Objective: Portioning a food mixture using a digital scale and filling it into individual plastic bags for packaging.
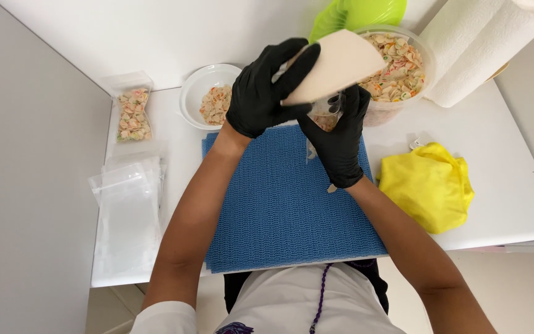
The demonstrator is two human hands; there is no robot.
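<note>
The left hand (267,93), black-gloved, was closed around a pale beige, wedge-shaped scoop (335,65) tilted down to the right — directly above the small clear plastic bag (326,117) gripped upright by the right hand (338,139). Pastel flakes were seen inside, above the blue mesh mat (279,204).

Single head cam, worn on person, looks steeply down over chest and forearms onto white table (514,204). Close range. Faces wall corner behind table; blue mat (279,210) near centre. No second view, no overlap.
</note>
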